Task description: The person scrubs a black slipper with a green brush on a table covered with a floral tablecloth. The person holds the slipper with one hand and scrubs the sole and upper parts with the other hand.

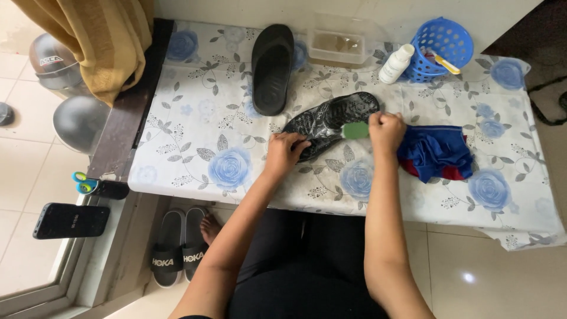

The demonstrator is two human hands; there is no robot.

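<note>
Item: wet black slipper [331, 123], lying sole-up and slantwise on the bench [195, 136], which is covered in a white cloth printed with blue roses. Left hand [286, 150]: grip closed over the slipper's near end, fingers pressing it flat. Right hand [387, 131]: grip shut in a fist on a green scrub pad [356, 130], which touches the sole's middle. Handling note, as judgement: firm downward pressure from the left hand should stop the slick sole sliding; short strokes along the tread grooves would likely lift dirt best, with care to keep suds off the cloth beside it. Just beside the right hand: crumpled blue and red cloth [436, 152]. Farther off: second black slipper [272, 68], sole-up, apart from the first. Containers, far edge: clear plastic tub [338, 47], holding what looks like murky water; white bottle [396, 64], capped, contents not visible; blue perforated basket [442, 47], tipped on its side, holding a toothbrush [443, 62].
</note>
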